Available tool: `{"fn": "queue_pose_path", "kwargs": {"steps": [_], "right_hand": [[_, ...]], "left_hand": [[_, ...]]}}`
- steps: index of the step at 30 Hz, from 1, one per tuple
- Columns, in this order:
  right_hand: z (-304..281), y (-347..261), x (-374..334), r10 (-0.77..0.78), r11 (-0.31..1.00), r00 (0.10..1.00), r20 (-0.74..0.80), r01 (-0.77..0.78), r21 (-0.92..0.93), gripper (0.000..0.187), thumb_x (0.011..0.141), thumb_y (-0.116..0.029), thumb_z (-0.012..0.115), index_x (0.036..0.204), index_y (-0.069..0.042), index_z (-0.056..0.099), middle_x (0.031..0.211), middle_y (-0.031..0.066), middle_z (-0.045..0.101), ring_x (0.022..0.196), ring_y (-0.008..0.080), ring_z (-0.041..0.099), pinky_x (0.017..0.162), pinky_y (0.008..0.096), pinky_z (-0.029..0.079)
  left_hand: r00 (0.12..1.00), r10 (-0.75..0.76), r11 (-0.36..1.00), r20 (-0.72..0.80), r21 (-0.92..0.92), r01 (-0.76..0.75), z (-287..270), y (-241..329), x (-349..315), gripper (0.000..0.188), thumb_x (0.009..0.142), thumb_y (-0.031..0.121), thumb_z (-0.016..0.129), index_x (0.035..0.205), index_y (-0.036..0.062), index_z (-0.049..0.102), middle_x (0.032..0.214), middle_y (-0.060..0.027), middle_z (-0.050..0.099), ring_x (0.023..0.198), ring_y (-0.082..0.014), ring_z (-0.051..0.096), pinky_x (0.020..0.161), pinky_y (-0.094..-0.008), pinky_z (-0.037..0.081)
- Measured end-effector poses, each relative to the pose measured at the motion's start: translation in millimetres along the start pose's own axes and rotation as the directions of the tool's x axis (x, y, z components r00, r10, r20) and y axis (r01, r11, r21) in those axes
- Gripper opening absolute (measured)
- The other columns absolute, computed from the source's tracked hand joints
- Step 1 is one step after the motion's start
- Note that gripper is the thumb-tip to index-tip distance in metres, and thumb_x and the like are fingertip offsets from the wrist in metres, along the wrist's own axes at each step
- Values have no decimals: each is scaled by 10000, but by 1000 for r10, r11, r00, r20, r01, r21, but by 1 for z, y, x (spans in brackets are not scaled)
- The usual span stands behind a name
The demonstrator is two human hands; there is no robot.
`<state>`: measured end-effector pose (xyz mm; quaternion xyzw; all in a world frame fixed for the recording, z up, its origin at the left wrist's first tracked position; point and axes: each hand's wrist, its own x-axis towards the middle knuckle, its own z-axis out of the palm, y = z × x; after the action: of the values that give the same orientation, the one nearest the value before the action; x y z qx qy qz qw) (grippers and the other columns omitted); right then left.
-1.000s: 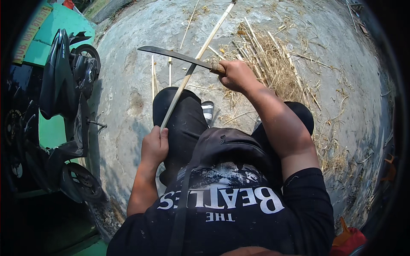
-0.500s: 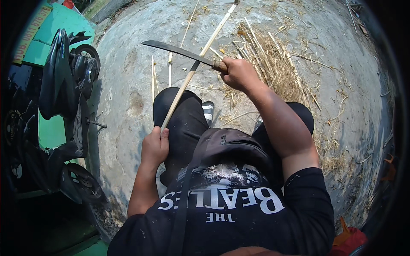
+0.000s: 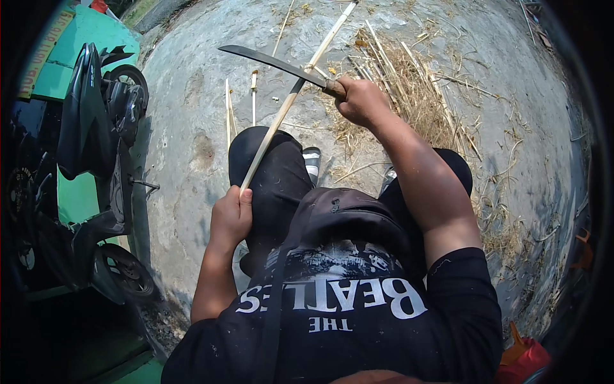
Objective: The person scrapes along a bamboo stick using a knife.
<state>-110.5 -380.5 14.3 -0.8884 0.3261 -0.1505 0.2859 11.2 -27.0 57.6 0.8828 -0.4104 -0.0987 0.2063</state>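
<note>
Low at the left, my left hand (image 3: 232,214) is closed around the near end of a long pale wooden strip (image 3: 269,136), thumb lying along it. The strip slants over my left knee, away and to the right, its far end near the top of the view. My right hand (image 3: 362,101) grips the brown wooden handle of a machete (image 3: 272,61). Its dark blade crosses the strip beyond my knees, tip pointing left, and looks to be touching it. The blade's shadow falls on the strip just below the crossing.
Shavings and thin strips lie in a heap (image 3: 416,96) beyond my right knee. Several loose strips (image 3: 229,115) rest on the concrete ground (image 3: 185,128) ahead at the left. A motorbike (image 3: 105,141) stands along the left side. A red bag (image 3: 527,361) sits at the lower right.
The machete has shifted slightly right and farther along the strip, away from me. My left hand still holds the near end, almost unmoved.
</note>
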Motion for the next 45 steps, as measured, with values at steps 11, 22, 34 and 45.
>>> {"fn": "queue_pose_path", "kwargs": {"steps": [11, 22, 34, 45], "right_hand": [[4, 20, 10, 45, 996, 998, -45, -41, 82, 198, 861, -216, 657, 1006, -85, 685, 973, 210, 731, 946, 414, 702, 852, 506, 560], [16, -21, -15, -588, 801, 809, -11, 580, -148, 124, 829, -208, 699, 851, -115, 619, 733, 134, 660, 714, 395, 677, 629, 509, 535], [6, -11, -11, -173, 983, 985, -11, 172, -59, 140, 857, -220, 664, 936, -107, 687, 864, 154, 721, 862, 376, 716, 764, 495, 567], [7, 11, 10, 16, 998, 999, 45, -13, -58, 169, 877, -168, 648, 1021, -114, 719, 949, 174, 746, 906, 378, 725, 824, 505, 570]], "left_hand": [[998, 42, 999, -47, -21, -44, 5, 1, 2, 419, 1084, 313, 537, 794, 14, 487, 618, -229, 546, 572, -440, 557, 533, -495, 405], [999, 42, 999, -15, -2, -42, 4, -1, 4, 459, 1086, 359, 526, 794, 7, 487, 613, -224, 521, 545, -414, 523, 543, -470, 401], [1000, -17, 999, 4, 50, 17, 3, -1, 3, 438, 1084, 366, 510, 819, 17, 514, 691, -274, 598, 673, -517, 604, 588, -557, 446], [1000, 1, 996, -7, 85, 0, 0, 6, 5, 424, 1082, 355, 514, 825, 17, 503, 691, -275, 597, 680, -535, 590, 593, -574, 439]]}}
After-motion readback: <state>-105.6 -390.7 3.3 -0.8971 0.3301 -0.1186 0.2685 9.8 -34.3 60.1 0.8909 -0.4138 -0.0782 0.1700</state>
